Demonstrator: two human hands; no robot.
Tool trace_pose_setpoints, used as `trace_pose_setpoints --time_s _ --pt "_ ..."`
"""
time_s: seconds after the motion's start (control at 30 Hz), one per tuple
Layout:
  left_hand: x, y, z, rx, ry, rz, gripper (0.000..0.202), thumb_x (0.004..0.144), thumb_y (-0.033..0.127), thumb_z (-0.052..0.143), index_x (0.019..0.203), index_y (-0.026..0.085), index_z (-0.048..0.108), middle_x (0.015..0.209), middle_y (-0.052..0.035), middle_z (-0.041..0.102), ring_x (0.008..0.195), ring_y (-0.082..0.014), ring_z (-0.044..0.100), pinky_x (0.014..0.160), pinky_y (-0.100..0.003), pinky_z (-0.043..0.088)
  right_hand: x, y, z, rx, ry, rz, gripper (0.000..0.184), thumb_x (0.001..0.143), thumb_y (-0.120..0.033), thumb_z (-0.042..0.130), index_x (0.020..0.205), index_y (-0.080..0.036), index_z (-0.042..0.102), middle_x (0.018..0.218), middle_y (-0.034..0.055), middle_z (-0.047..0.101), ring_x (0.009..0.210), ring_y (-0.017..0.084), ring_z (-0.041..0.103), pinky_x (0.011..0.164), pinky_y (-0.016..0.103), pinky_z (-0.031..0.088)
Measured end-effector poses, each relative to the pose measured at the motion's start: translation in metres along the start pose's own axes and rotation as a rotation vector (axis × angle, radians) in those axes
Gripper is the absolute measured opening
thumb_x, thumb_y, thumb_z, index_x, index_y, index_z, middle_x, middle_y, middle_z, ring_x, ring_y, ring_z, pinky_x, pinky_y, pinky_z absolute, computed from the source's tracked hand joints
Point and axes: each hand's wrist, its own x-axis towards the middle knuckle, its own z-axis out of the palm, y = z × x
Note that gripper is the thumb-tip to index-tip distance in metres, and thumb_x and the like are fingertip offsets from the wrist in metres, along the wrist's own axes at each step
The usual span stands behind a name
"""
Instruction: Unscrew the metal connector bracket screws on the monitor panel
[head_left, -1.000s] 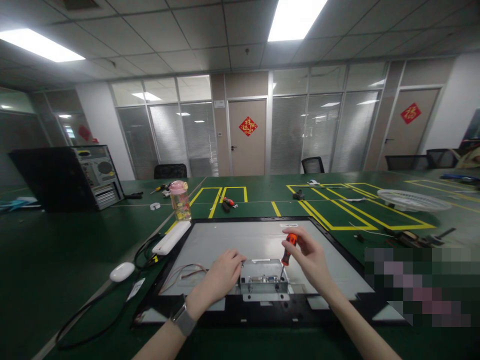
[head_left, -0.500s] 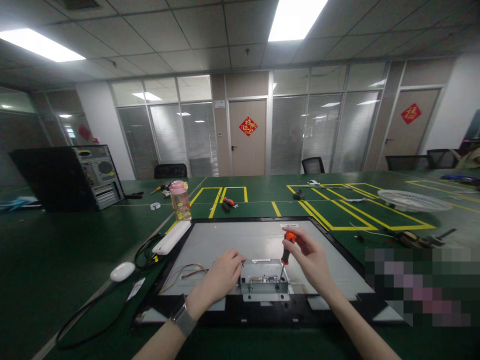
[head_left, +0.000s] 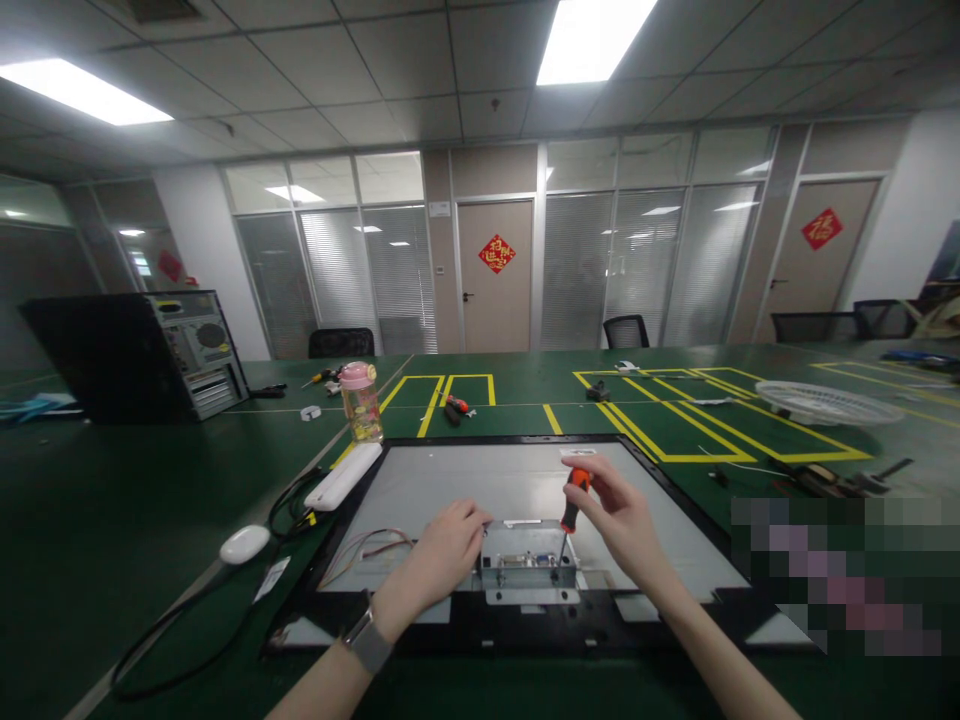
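Observation:
My right hand (head_left: pixel 616 505) pinches the orange and black handle of a screwdriver (head_left: pixel 575 500). The tool stands nearly upright, tilted a little, with its tip down at the right side of a metal housing (head_left: pixel 527 577). A circuit board with connectors (head_left: pixel 536 560) shows inside this housing. With its fingers bent over the housing's left edge, my left hand (head_left: pixel 454 540) keeps hold there; the fingertips are partly hidden. Both rest above the back of a flat display panel (head_left: pixel 450 470) with a black frame, lying on the green table. Thin wires (head_left: pixel 386 538) lie left of the housing.
Left of the panel are a white power strip (head_left: pixel 345 477), a white mouse-like object (head_left: pixel 245 543), black cables and a pink-lidded bottle (head_left: pixel 361 402). A computer case (head_left: pixel 135 355) stands far left. Beyond lie another screwdriver (head_left: pixel 456 404) and a white basket (head_left: pixel 825 400).
The screwdriver's handle has turned slightly in my right fingers. My left hand stays on the housing, and everything else looks the same.

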Motion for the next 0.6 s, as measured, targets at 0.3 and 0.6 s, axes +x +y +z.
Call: trace_pose_setpoints --time_s 0.3,0.6 --pt "0.0002 -0.0016 0.0023 0.005 0.006 0.011 0.029 0.097 0.014 0.036 0.113 0.019 0.059 0.106 -0.0062 0.056 0.101 -0.0188 0.052 0.091 -0.03 0.042 0.0015 -0.0047 -0.0032 0.068 -0.057 0.061 0.015 0.08 -0.037 0.069 0.087 -0.024 0.069 0.077 0.0015 0.056 0.07 0.018 0.054 0.063 0.029 0.045" --pt "0.0009 -0.0016 0.0029 0.014 0.001 0.007 0.029 0.096 0.014 0.036 0.113 0.019 0.059 0.104 -0.0062 0.056 0.1 -0.019 0.052 0.09 -0.03 0.042 0.0011 -0.0021 -0.0019 0.451 -0.199 0.188 0.02 0.091 -0.04 0.055 0.1 -0.025 0.065 0.092 0.0054 0.065 0.088 0.023 0.061 0.079 0.035 0.048"
